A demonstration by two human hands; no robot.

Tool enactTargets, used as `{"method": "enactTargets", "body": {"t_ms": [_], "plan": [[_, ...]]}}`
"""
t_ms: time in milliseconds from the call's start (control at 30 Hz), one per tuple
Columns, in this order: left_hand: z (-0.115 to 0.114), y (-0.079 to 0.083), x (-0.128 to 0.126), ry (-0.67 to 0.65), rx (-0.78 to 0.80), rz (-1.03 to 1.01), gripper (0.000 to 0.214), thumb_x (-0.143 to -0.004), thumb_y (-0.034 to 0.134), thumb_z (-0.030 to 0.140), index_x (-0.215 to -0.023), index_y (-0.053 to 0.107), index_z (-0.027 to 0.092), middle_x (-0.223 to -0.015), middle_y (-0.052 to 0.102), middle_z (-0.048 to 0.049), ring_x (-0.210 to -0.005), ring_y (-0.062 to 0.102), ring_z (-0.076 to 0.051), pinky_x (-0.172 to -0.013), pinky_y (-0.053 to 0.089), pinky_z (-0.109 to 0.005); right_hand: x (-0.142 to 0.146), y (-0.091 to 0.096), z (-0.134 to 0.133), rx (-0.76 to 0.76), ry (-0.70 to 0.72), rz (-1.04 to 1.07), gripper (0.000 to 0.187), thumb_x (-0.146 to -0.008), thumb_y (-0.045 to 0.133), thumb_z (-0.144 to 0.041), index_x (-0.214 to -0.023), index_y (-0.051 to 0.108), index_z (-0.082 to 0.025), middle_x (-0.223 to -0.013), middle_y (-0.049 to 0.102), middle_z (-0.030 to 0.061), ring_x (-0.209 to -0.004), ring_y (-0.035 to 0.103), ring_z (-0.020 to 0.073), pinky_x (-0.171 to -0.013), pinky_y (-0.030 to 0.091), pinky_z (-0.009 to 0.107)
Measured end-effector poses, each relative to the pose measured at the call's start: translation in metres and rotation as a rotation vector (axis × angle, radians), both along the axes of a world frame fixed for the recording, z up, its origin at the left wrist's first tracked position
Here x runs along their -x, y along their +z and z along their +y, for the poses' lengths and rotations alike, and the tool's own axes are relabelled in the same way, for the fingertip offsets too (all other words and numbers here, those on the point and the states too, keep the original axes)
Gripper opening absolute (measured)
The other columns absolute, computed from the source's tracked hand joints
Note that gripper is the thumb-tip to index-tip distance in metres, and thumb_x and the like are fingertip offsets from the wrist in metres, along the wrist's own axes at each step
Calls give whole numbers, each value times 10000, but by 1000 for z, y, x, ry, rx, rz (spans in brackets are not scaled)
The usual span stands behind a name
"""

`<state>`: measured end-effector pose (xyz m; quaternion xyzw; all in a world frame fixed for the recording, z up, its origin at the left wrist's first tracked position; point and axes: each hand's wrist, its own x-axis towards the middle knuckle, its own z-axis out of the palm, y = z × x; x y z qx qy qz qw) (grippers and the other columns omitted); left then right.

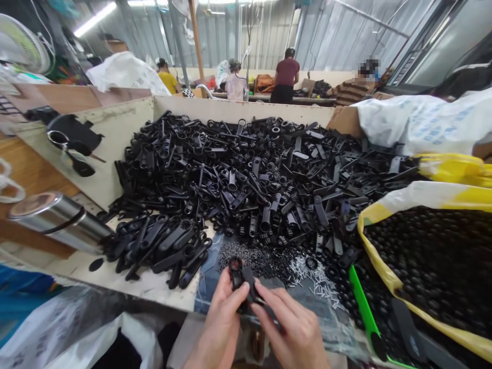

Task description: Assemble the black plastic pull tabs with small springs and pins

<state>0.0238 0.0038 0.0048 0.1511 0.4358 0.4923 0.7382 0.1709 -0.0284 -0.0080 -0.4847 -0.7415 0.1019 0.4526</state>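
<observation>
Fingers of the left hand [222,328] and right hand [292,332] meet on a black plastic pull [241,279], held just above a clear plastic sheet [323,323]. The left hand pinches the ringed end between thumb and forefinger, while the right fingertips press on the long tab; both hands are narrow around the piece, not spread.

Just past the hands lie a small heap of dark granules [249,259] and a scatter of silver pins [315,277], side by side on a blue cloth [209,277]. To the right, a green strip [365,318] rests against a yellow-edged sack [388,271] full of round black beads [430,261].

Straight ahead, a big heap of black parts [230,179] fills a wooden tray [88,154], with a looser pile [157,251] nearer the left. A steel flask [57,223] lies on its side at the tray's left edge. White sacks [423,120] bulge at the far right.

Beyond the tray, co-workers in a yellow shirt [167,82], a maroon shirt [286,72] and a striped shirt [351,92] are at a long bench [269,96].
</observation>
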Motion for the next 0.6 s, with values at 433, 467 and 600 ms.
{"method": "enactTargets", "body": {"t_ms": [433,467,600], "plan": [[0,7,0,-98,-15,-21,310,-836,798,469,-1024,749,228,-1162,741,-62,-1165,620,-258,-1028,459,-380,12,5,0,-45,-8,66,256,-1043,575,-163,-1253,718,-134,-944,785,115,-811,798,193,-686,654,222],[-2,5,-1,-96,-13,-20,315,-860,780,484,-1046,738,234,-1176,737,-60,-1153,627,-249,-1000,474,-367,12,5,0,-45,-18,63,248,-1042,579,-167,-1242,722,-135,-937,785,112,-800,798,191,-682,654,223],[-7,3,-7,-52,-1,40,436,-886,754,533,-1210,661,256,-1238,718,-73,-1183,636,-256,-985,493,-357,14,6,0,-37,-42,50,233,-1047,572,-181,-1207,733,-127,-911,781,108,-762,794,189,-667,652,224]]}}
